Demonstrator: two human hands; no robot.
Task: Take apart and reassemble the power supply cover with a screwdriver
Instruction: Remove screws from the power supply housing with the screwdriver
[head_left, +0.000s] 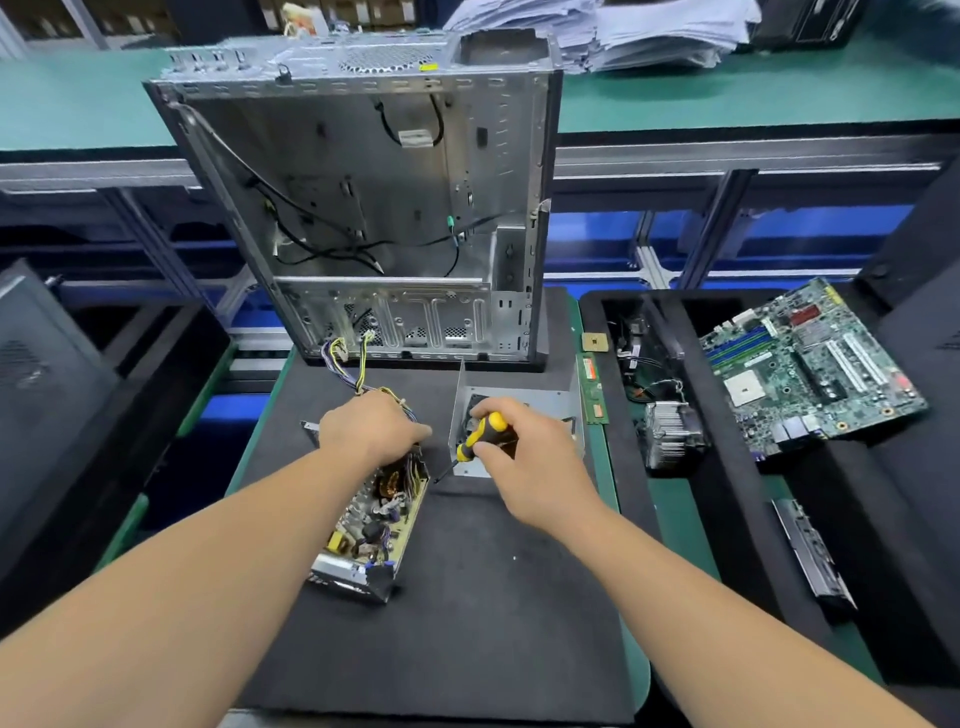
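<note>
The power supply body (371, 519) lies open on the black mat, its circuit board and coils exposed, with a cable bundle (358, 371) running up to the case. My left hand (371, 428) rests on its far end, fingers curled over the edge. The grey metal cover (519, 397) sits apart to the right, its fan side up. My right hand (519, 447) grips a yellow and black screwdriver (480, 436) in front of the cover. The tip points down-left toward the mat between the two parts.
An empty computer case (363, 208) stands upright behind the mat (467, 597). A memory stick (592, 389) lies at the mat's right edge. Black trays on the right hold a heatsink (670, 434) and a motherboard (810, 364). A dark case (47, 389) stands at the left.
</note>
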